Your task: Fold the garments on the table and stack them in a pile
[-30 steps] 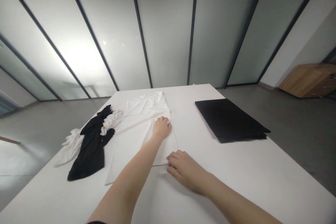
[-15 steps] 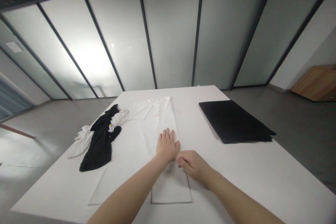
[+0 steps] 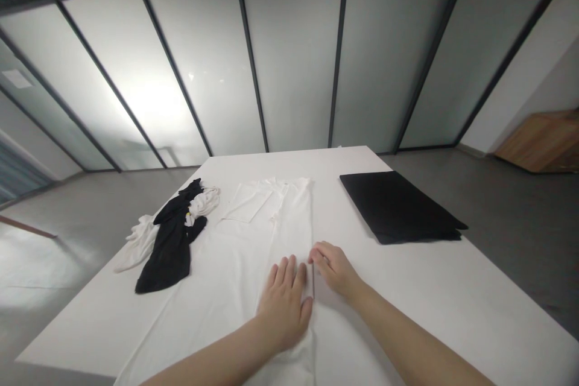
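Observation:
A white T-shirt (image 3: 226, 289) lies spread on the table, its right side folded inward in a long strip. What looks like a sleeve lies flat across its far part. My left hand (image 3: 284, 304) presses palm-down on the folded strip, fingers stretched out. Just to the right, my right hand (image 3: 332, 265) is closed, thumb and fingers pinching the strip's outer edge. The shirt's near end runs under my left forearm and out of the picture.
Crumpled black clothing (image 3: 169, 253) and bunched white cloth (image 3: 203, 204) lie along the left of the white table (image 3: 407, 301). A flat black stack (image 3: 402, 205) rests at the right. Frosted glass panels (image 3: 294, 60) stand behind.
The T-shirt has been pulled toward me and its near hem has left the view. My left hand has come nearer with it. My right hand has shifted slightly farther along the edge.

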